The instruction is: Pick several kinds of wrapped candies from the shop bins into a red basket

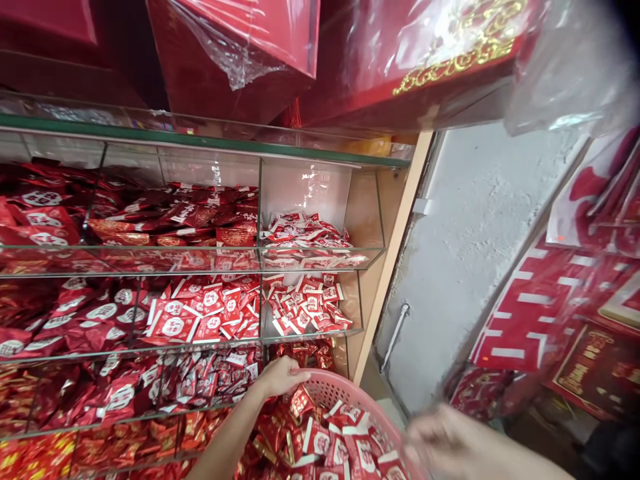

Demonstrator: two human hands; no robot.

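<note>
One pink basket (350, 388) sits low in view, in front of the shelves, with red-and-white packets (361, 453) and red-and-gold packets heaped inside, too many to count. Of two hands, the right hand (434, 435) is just outside the basket's right side, its forearm coming in from the lower right; it is blurred, so whether its fingers are spread or pressed together, or touch the rim, I cannot tell. The left hand (281, 377) is at the basket's far left rim, palm down, forearm slanting up from the bottom, its fingers closed on the rim.

Beyond the basket, four tiers of glass compartments (320, 257) show, filled with wrapped packets. Above them, three red boxes (235, 100) stand on one glass shelf (200, 139). Right of the basket and farther back is one pale wall (475, 200).
</note>
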